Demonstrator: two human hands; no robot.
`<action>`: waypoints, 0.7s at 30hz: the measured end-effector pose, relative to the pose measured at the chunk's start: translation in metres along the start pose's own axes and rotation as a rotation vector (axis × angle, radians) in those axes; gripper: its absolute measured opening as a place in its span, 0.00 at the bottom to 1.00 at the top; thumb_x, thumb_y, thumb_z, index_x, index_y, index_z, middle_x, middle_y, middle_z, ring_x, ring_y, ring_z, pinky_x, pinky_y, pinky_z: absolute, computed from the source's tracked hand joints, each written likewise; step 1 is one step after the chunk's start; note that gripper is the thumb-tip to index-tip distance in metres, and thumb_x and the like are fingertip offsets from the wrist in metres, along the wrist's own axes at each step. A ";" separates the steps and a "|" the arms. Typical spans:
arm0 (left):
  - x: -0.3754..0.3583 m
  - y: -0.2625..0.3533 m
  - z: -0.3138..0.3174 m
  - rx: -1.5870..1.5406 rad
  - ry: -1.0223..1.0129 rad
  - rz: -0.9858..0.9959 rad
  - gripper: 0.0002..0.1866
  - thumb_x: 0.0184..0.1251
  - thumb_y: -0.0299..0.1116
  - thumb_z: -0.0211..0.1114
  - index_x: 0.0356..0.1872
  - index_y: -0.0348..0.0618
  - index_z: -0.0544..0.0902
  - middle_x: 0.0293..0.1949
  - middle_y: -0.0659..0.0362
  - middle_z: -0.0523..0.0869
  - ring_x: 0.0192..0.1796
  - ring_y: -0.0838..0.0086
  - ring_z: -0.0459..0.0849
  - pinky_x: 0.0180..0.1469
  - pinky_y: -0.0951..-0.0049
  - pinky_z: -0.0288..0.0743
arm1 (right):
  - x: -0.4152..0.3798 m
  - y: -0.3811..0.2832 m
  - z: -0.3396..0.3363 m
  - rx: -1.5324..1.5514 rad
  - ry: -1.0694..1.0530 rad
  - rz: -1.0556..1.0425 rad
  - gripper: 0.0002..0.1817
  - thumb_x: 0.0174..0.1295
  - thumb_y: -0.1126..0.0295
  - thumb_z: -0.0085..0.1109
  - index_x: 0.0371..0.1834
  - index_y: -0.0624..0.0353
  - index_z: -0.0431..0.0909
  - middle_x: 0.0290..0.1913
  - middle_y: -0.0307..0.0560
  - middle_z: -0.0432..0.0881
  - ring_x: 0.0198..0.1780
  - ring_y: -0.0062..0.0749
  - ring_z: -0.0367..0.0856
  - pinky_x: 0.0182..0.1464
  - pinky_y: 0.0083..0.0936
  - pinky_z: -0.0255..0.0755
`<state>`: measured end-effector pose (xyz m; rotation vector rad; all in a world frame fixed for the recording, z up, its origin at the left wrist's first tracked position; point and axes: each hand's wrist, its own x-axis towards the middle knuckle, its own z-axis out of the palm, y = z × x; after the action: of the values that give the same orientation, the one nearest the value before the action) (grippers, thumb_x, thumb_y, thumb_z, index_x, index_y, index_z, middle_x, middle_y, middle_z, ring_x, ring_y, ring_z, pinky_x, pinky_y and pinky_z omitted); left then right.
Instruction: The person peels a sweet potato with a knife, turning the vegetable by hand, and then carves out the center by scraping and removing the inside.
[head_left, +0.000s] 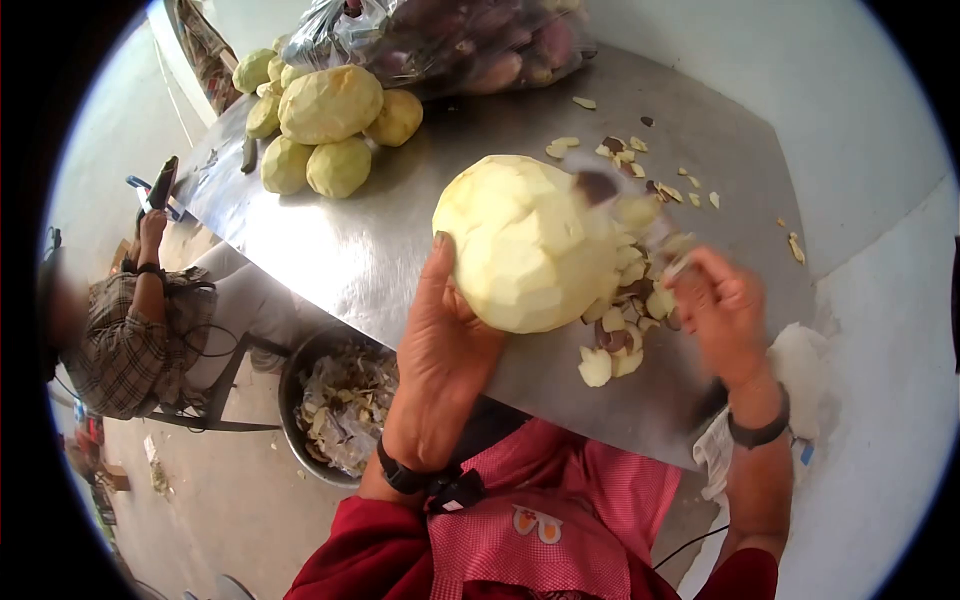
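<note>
The metal tabletop (390, 205) is the largest thing, and its far edge stands along the wall. Outside its left part, well apart, another person (130, 330) sits. The plastic bag (350, 42) with purplish vegetables (495, 70) lies along the far edge, perhaps so that the near part remains free for the hands. Just outside the near edge, and lower, there is a basin (292, 410) with scraps, probably put there to be within easy reach. Near the far left corner, pale peeled vegetables (330, 103) are heaped together, apart from the scraps.

The large pale vegetable (525, 250) is held above the middle of the tabletop. The left hand (445, 325) cups it from the near left side, with the thumb along its side and the palm under; this seems to carry the weight and leave the other side accessible. The right hand (725, 310), over the right part, has its fingers bent inward, but motion blurs it: I cannot tell what it grips, or how tightly.

Smallest are the peelings (627, 362), scattered towards the right edge, thickest between the hands, where they probably fell.
</note>
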<state>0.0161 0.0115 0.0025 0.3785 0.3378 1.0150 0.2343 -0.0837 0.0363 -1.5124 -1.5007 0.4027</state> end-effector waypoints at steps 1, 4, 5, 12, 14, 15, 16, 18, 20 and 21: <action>-0.001 0.001 -0.002 -0.018 -0.013 -0.026 0.33 0.73 0.53 0.57 0.69 0.39 0.69 0.63 0.51 0.79 0.67 0.62 0.76 0.72 0.56 0.65 | 0.003 -0.001 -0.012 0.084 -0.031 0.107 0.14 0.67 0.61 0.63 0.34 0.62 0.80 0.20 0.40 0.79 0.22 0.18 0.75 0.26 0.22 0.69; -0.002 0.001 0.000 -0.020 -0.002 -0.037 0.32 0.74 0.53 0.56 0.68 0.38 0.71 0.63 0.51 0.80 0.66 0.63 0.77 0.71 0.56 0.65 | 0.001 -0.016 -0.009 0.182 -0.126 0.269 0.15 0.71 0.62 0.59 0.34 0.65 0.80 0.22 0.36 0.79 0.25 0.15 0.73 0.28 0.19 0.69; -0.001 0.000 0.001 -0.006 0.011 -0.011 0.31 0.74 0.53 0.56 0.67 0.39 0.71 0.63 0.52 0.80 0.66 0.62 0.77 0.71 0.55 0.65 | -0.001 -0.018 -0.004 0.159 -0.187 0.213 0.15 0.71 0.63 0.59 0.34 0.65 0.80 0.21 0.35 0.79 0.25 0.15 0.73 0.28 0.19 0.69; -0.005 -0.004 -0.002 -0.030 -0.103 0.032 0.28 0.76 0.48 0.56 0.67 0.38 0.69 0.62 0.53 0.80 0.65 0.66 0.77 0.72 0.59 0.64 | -0.011 -0.014 0.020 0.096 -0.225 -0.019 0.14 0.68 0.63 0.63 0.33 0.65 0.79 0.18 0.48 0.72 0.21 0.22 0.67 0.25 0.23 0.66; -0.003 -0.007 -0.013 -0.046 -0.188 0.038 0.28 0.76 0.48 0.56 0.67 0.37 0.69 0.62 0.53 0.80 0.65 0.66 0.77 0.72 0.59 0.64 | -0.012 -0.012 0.022 0.067 -0.220 -0.015 0.14 0.67 0.63 0.64 0.32 0.65 0.78 0.18 0.48 0.72 0.20 0.25 0.67 0.25 0.23 0.66; -0.003 -0.007 -0.013 -0.064 -0.274 0.048 0.28 0.76 0.48 0.56 0.66 0.37 0.69 0.62 0.52 0.80 0.65 0.66 0.77 0.72 0.60 0.65 | -0.012 -0.012 0.022 0.067 -0.220 -0.012 0.14 0.67 0.63 0.64 0.32 0.65 0.78 0.18 0.48 0.72 0.20 0.25 0.67 0.25 0.23 0.66; -0.004 -0.007 -0.011 -0.064 -0.273 0.046 0.28 0.76 0.48 0.56 0.66 0.37 0.69 0.62 0.52 0.80 0.65 0.66 0.77 0.72 0.60 0.65 | -0.012 -0.011 0.022 0.058 -0.218 -0.020 0.15 0.67 0.63 0.64 0.32 0.65 0.78 0.18 0.48 0.72 0.19 0.26 0.67 0.25 0.24 0.65; -0.005 -0.005 -0.002 -0.014 -0.087 0.028 0.28 0.77 0.47 0.55 0.66 0.37 0.69 0.63 0.52 0.79 0.65 0.66 0.77 0.72 0.59 0.65 | -0.012 -0.011 0.021 0.049 -0.217 -0.028 0.15 0.67 0.62 0.64 0.32 0.65 0.78 0.18 0.49 0.72 0.19 0.26 0.67 0.25 0.24 0.65; -0.003 -0.008 -0.003 0.055 -0.060 0.072 0.28 0.75 0.48 0.57 0.67 0.40 0.70 0.65 0.54 0.78 0.67 0.65 0.75 0.73 0.58 0.63 | -0.011 -0.010 0.018 0.009 -0.181 -0.014 0.16 0.68 0.61 0.62 0.31 0.65 0.77 0.18 0.47 0.74 0.19 0.24 0.70 0.24 0.24 0.65; -0.002 -0.009 -0.003 0.125 -0.035 0.117 0.28 0.74 0.49 0.59 0.68 0.44 0.70 0.67 0.56 0.76 0.69 0.64 0.73 0.74 0.56 0.61 | -0.008 -0.008 0.014 0.009 -0.180 -0.014 0.16 0.68 0.61 0.62 0.31 0.65 0.77 0.18 0.47 0.74 0.19 0.24 0.70 0.24 0.24 0.65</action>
<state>0.0205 0.0055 -0.0040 0.5331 0.3515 1.1032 0.2171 -0.0869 0.0324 -1.4899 -1.6459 0.5487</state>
